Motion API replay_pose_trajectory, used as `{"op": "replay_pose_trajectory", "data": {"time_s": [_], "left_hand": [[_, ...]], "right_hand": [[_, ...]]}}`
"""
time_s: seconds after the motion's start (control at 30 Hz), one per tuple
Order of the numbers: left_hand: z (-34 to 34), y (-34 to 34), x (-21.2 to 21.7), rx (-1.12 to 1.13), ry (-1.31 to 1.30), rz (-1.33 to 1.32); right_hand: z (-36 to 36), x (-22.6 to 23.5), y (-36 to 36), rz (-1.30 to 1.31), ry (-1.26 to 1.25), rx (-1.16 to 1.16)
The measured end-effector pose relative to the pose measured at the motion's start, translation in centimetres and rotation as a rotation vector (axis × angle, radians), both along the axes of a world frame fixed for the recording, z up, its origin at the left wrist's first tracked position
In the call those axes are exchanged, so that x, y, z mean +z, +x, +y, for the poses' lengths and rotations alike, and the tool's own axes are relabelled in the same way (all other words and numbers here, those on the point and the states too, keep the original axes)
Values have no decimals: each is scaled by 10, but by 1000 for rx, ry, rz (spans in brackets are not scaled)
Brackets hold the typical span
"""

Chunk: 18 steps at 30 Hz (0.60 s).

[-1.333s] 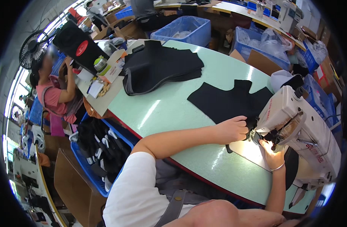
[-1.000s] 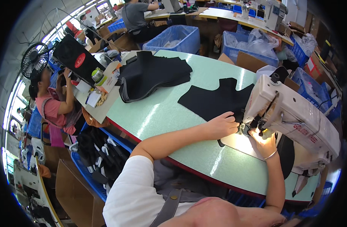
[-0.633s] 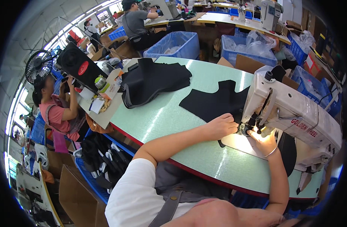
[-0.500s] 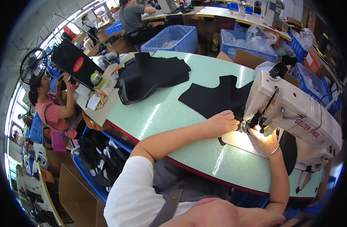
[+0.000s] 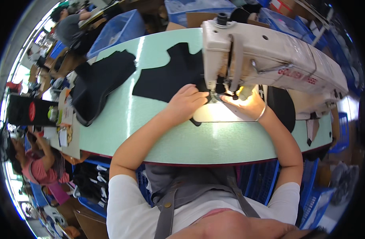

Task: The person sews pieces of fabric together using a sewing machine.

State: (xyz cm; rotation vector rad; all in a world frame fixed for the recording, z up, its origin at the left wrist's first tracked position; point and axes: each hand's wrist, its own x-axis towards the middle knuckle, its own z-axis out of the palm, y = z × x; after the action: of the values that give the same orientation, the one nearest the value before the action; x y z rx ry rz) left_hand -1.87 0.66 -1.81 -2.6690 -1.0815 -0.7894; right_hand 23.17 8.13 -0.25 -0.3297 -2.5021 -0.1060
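Note:
A white sewing machine [image 5: 270, 49] stands on the pale green table, its lamp lighting the needle area. Black fabric piece [image 5: 166, 77] lies flat left of the needle, its right end running under the machine head. My left hand [image 5: 186, 102] is closed, its fingertips pinching the fabric's near edge just left of the presser foot. Close to the right of the needle, my right hand [image 5: 246, 102] is bent round the fabric with its thumb toward the foot; glare and the machine head partly hide its fingers. More black fabric [image 5: 281, 106] shows right of that hand.
A stack of black cut pieces [image 5: 100, 83] lies on the left of the green table [image 5: 166, 139]. Beyond it are a black box [image 5: 25, 110] and a person in pink [image 5: 43, 163]. Blue crates [image 5: 118, 32] stand behind the table; another crate [image 5: 92, 185] holds black items.
The view has turned and tilted downward, so the table now lies level and the machine sits higher. Both hands stay by the needle with the fabric; little else has moved.

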Motion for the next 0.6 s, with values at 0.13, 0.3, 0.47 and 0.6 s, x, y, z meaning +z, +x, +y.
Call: {"op": "replay_pose_trajectory", "data": {"time_s": [0.13,0.3,0.47,0.6], "left_hand": [[-1,4,1,-20,-5,-21],[-5,1,0,-19,-81,-30],[-7,4,5,6,-77,-19],[-7,10,3,29,-68,-48]], "right_hand": [[-5,-1,5,82,-462,-36],[-1,-20,6,114,-158,15],[-1,-27,9,45,-283,-60],[1,-36,16,94,-229,-40]]}}
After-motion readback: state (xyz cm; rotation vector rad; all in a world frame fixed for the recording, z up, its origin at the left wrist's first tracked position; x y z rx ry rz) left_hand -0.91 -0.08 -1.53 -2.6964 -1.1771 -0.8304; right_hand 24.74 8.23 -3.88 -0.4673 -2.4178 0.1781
